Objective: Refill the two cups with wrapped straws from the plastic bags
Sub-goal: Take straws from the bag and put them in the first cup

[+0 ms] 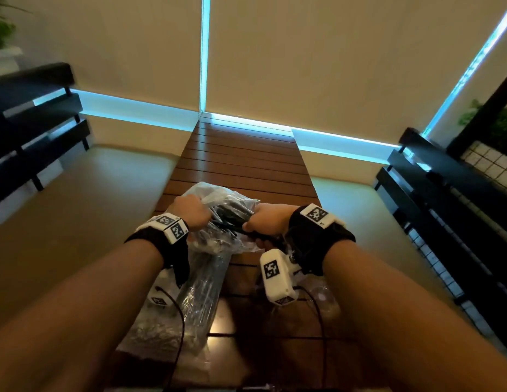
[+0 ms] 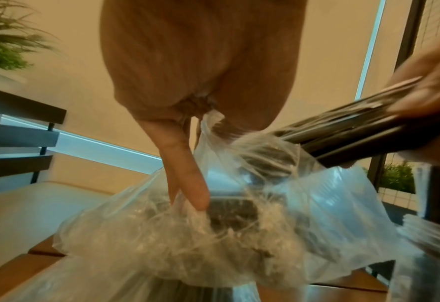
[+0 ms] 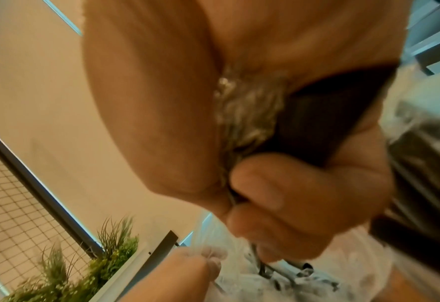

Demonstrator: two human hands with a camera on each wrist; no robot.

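A clear plastic bag (image 1: 218, 198) of black wrapped straws (image 1: 232, 219) is held up over the wooden slat table (image 1: 243, 157). My left hand (image 1: 194, 212) pinches the bag's crumpled mouth (image 2: 239, 224) between thumb and fingers (image 2: 188, 175). Gripping a bundle of the straws (image 2: 356, 130) where they stick out of the bag is my right hand (image 1: 265, 222), its fingers (image 3: 291, 194) curled tightly round the bundle (image 3: 420, 183). A second long bag of straws (image 1: 202, 292) lies on the table below my left wrist. What looks like a clear cup (image 1: 323, 298) stands by my right wrist camera.
Cream bench seats (image 1: 76, 210) run along both sides of the narrow table, with dark slatted backrests (image 1: 34, 128) beyond them. A wire grid panel and plants (image 1: 495, 154) stand at the right. Drawn blinds close off the far end.
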